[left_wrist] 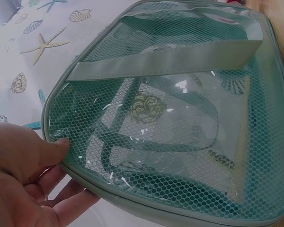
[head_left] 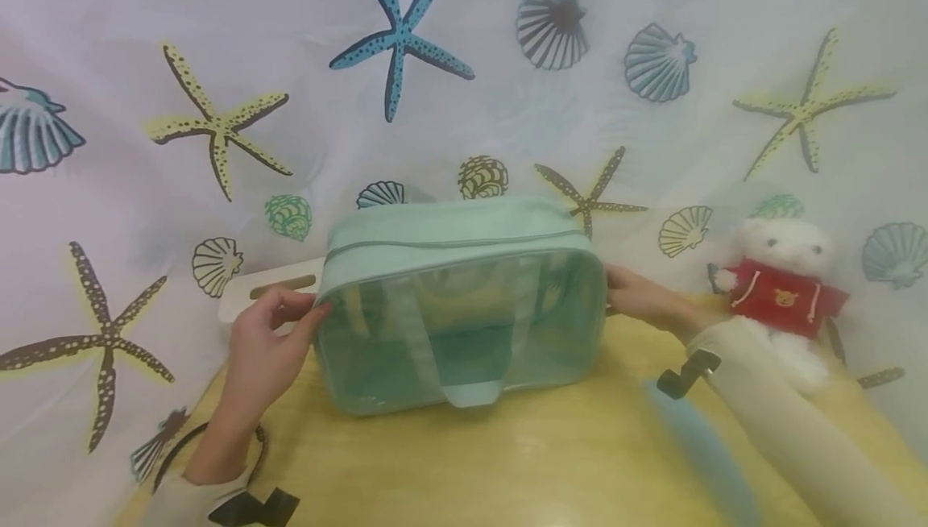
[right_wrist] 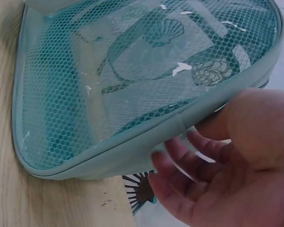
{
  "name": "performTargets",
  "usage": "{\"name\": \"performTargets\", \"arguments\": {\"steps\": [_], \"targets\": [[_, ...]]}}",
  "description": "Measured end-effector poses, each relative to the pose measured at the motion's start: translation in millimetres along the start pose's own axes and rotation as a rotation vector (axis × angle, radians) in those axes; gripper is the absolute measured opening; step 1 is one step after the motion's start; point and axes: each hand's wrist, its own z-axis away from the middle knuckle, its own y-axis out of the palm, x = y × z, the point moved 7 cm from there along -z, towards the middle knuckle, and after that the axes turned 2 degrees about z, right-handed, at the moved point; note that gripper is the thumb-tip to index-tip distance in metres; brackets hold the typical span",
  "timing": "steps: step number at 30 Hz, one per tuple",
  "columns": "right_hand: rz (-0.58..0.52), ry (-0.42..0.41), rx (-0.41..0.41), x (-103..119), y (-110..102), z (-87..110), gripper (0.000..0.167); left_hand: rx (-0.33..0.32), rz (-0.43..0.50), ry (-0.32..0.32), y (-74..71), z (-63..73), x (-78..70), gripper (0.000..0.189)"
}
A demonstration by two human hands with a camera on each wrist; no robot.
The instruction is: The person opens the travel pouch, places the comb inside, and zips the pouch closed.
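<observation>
A mint-green bag (head_left: pixel 464 334) with clear, honeycomb-patterned panels and a pale strap handle (head_left: pixel 474 392) stands upright on the wooden table. My left hand (head_left: pixel 264 350) pinches its left edge; in the left wrist view, the thumb (left_wrist: pixel 60 149) presses the front rim while the other fingers lie against the side. At the opposite end is my right hand (head_left: pixel 645 297), partly hidden behind the bag. The right wrist view shows its fingers (right_wrist: pixel 173 177) loosely bent beside the bag's side panel, with the thumb against the side near the rim.
A white plush bear (head_left: pixel 783 293) in a red hoodie sits at the back right. A blurred light-blue object (head_left: pixel 699 446) lies near my right forearm. Behind the bag's left end is a white object (head_left: pixel 271 273) with a brown bar. A shell-and-starfish curtain (head_left: pixel 464 108) hangs behind.
</observation>
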Motion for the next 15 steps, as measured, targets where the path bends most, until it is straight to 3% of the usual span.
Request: {"name": "performTargets", "arguments": {"steps": [6,10,15], "targets": [[-0.014,0.027,0.002,-11.9,2.8,-3.3,0.038,-0.011,0.007,0.043,-2.5,-2.9,2.5,0.014],[-0.066,0.066,0.067,-24.2,3.8,-5.1,0.033,0.003,0.026,0.05,-2.3,-3.4,3.3,0.013],[-0.058,0.051,0.143,-23.5,7.1,1.0,0.025,0.02,0.027,0.037,-3.7,-1.9,3.2,0.013]]}}
